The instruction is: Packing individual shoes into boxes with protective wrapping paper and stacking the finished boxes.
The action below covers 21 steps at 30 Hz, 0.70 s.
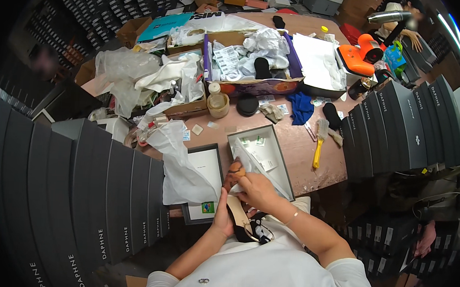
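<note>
Close to my body, a black sandal with a beige insole and thin straps is gripped in my left hand, its fingers wrapped along the side. Just above the sandal, my right hand is closed, with the fingertips on an orange-brown piece whose kind I cannot make out. White tissue paper lies beside that piece, inside an open grey-rimmed shoebox. To the left is a second shallow box part, with a sheet of tissue draped over its edge.
Stacked dark shoeboxes rise at left, others at right. A yellow-handled brush, blue cloth, glue jar and round black tin lie on the table. Behind stand a paper-filled carton and an orange device.
</note>
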Each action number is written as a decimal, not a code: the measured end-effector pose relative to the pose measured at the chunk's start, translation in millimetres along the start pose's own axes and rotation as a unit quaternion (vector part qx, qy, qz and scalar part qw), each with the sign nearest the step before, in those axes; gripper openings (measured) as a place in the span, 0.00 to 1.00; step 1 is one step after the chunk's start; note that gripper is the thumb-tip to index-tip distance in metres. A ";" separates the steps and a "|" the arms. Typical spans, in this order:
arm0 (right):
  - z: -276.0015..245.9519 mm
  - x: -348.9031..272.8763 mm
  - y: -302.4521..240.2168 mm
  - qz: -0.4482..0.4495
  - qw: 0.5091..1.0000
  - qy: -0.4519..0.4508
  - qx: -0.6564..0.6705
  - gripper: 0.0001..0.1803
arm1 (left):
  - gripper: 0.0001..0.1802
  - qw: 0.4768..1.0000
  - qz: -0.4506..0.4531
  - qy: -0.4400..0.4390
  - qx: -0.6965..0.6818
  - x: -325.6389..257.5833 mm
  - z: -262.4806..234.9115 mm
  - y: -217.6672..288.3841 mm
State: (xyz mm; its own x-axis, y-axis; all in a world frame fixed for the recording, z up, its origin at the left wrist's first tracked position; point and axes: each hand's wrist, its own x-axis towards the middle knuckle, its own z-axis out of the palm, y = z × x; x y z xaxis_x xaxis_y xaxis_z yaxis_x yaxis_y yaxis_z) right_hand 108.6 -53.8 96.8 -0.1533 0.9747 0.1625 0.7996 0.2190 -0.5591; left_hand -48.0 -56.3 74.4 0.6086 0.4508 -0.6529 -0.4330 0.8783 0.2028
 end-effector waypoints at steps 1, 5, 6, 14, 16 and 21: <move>7.6 -1.8 2.8 -0.018 1.000 -0.009 -0.003 0.16 | 0.41 0.999 -0.006 -0.044 -0.012 0.5 -15.8 -0.1; 7.4 -12.7 5.4 -0.014 0.999 -0.005 0.034 0.18 | 0.41 0.997 0.056 0.045 -0.007 -4.3 -0.3 8.1; -4.5 -17.9 8.1 0.007 0.999 0.005 0.052 0.19 | 0.42 0.999 0.046 0.003 -0.025 4.2 -16.8 11.8; 22.4 5.2 7.2 -0.165 0.972 -0.046 -0.162 0.03 | 0.42 0.998 0.051 0.009 0.026 2.6 6.8 -2.9; 32.7 3.5 20.3 -0.182 0.973 -0.053 -0.134 0.03 | 0.42 1.000 0.010 0.000 0.009 -4.2 6.2 2.9; -26.2 -17.0 12.4 -0.138 0.984 0.069 -0.090 0.09 | 0.42 0.992 0.061 0.102 -0.050 9.7 -28.1 6.3</move>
State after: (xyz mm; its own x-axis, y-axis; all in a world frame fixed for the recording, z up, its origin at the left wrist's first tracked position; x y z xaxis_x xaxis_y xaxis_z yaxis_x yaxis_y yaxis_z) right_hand 136.3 -68.9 108.4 -0.3085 0.8617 0.4030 0.8306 0.4505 -0.3275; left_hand -63.5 -50.9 48.9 0.4053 0.5023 -0.7638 -0.5649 0.7945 0.2228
